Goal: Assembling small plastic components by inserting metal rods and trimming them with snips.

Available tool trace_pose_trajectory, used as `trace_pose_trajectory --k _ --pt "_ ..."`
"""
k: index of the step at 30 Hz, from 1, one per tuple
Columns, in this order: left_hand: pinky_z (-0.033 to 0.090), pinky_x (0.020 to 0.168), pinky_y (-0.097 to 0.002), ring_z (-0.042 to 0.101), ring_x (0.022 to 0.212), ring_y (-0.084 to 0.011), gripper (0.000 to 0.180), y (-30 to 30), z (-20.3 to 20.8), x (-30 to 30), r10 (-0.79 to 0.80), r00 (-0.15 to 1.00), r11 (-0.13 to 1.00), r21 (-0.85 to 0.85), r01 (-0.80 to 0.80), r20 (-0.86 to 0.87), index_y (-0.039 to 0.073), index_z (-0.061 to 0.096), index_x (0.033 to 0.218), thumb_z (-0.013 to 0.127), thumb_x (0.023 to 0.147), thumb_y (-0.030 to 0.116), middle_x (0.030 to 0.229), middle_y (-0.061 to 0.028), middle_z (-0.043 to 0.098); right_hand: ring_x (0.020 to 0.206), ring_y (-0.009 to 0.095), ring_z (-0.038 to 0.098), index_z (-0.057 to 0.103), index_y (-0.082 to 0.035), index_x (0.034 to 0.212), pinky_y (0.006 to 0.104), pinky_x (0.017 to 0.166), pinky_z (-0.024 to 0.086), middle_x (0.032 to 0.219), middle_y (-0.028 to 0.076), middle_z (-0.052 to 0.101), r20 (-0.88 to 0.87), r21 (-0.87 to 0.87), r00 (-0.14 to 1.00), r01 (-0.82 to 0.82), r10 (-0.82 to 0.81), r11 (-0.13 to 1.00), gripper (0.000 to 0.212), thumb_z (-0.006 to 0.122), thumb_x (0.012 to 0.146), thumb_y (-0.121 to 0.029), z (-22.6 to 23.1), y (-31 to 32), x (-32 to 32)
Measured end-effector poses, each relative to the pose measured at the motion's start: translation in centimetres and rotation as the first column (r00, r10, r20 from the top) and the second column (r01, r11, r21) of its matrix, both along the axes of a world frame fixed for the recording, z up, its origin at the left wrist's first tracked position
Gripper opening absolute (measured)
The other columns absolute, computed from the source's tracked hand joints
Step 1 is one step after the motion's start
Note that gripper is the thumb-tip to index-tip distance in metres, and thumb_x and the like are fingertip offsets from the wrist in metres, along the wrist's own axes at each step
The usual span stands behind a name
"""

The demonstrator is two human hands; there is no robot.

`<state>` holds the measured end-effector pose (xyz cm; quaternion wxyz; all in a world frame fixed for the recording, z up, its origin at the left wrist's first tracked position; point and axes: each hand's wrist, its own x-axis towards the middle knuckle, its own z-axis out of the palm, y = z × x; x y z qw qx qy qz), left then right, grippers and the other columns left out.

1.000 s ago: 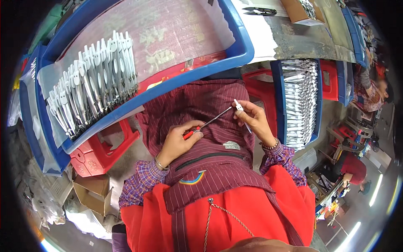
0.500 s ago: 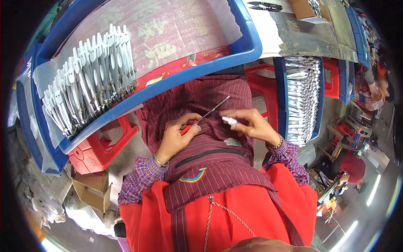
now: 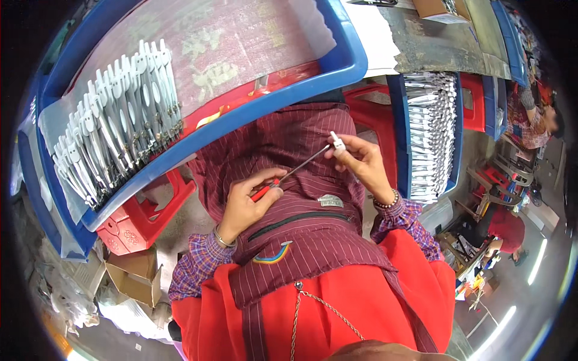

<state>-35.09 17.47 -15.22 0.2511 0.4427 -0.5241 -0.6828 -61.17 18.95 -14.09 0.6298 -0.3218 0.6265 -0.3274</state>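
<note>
My left hand (image 3: 251, 197) is closed round the red end of a thin metal rod (image 3: 305, 161), which slants up and to the right. My right hand (image 3: 361, 162) pinches a small white plastic piece (image 3: 338, 143) with a pointed tip between thumb and fingers. The rod's far tip meets the white piece or lies right against it; which of the two I cannot tell. Both hands are above my lap, over a dark red striped apron (image 3: 289, 129).
A blue tray (image 3: 259, 99) at the upper left holds rows of white and silver pen-like pieces (image 3: 114, 114). To the right, another blue tray (image 3: 400, 138) is packed with similar pieces. Red stools (image 3: 141, 219) stand beneath. An open cardboard box (image 3: 135, 274) sits at the lower left.
My right hand has moved up with the white piece, bringing it to the rod's tip. My left hand keeps hold of the rod and has hardly moved.
</note>
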Motion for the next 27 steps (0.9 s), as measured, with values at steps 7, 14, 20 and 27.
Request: trace_pose_trajectory --k 7,14,20,27 --pt "0.047 0.078 -0.0228 0.06 0.086 -0.0089 0.029 0.1 0.4 -0.3 -0.082 0.995 0.994 0.077 0.078 0.048 0.0 0.062 0.109 0.064 0.079 0.003 0.096 -0.0053 0.066 0.062 0.004 0.056 0.062 0.001 0.109 0.0191 0.054 0.046 0.08 0.001 0.065 -0.02 -0.037 0.999 0.04 -0.041 0.999 0.025 0.059 0.088 -0.011 -0.9 0.1 0.6" --pt "0.047 0.079 -0.0227 0.06 0.088 -0.0097 0.03 -0.2 0.8 -1.0 -0.145 0.987 0.983 0.12 0.137 0.067 -0.001 0.061 0.109 0.062 0.079 -0.001 0.1 -0.0066 0.065 0.066 0.005 0.056 0.056 0.003 0.117 0.0193 0.059 0.047 0.088 0.006 0.067 0.086 0.021 0.996 0.036 -0.037 0.999 0.031 0.056 0.089 -0.009 -0.9 0.3 0.0" --pt "0.047 0.076 -0.0216 0.059 0.086 -0.0084 0.029 -0.3 1.2 -1.3 -0.129 0.988 0.989 0.084 0.122 0.083 -0.001 0.062 0.108 0.062 0.079 -0.001 0.097 -0.0052 0.065 0.067 0.005 0.057 0.055 0.004 0.118 0.0194 0.059 0.047 0.088 0.007 0.067 0.124 0.001 0.992 0.018 -0.018 1.0 0.031 0.056 0.089 -0.008 -1.4 0.4 -0.3" --pt "0.046 0.073 -0.0208 0.058 0.082 -0.0076 0.029 -0.3 1.2 -1.3 -0.112 0.991 0.987 0.125 0.101 0.078 0.001 0.063 0.108 0.063 0.079 -0.001 0.092 -0.0036 0.064 0.067 0.005 0.057 0.056 0.003 0.117 0.02 0.059 0.047 0.089 0.006 0.067 0.143 0.005 0.989 0.023 -0.024 1.0 0.031 0.056 0.088 -0.007 -1.6 0.4 -0.3"
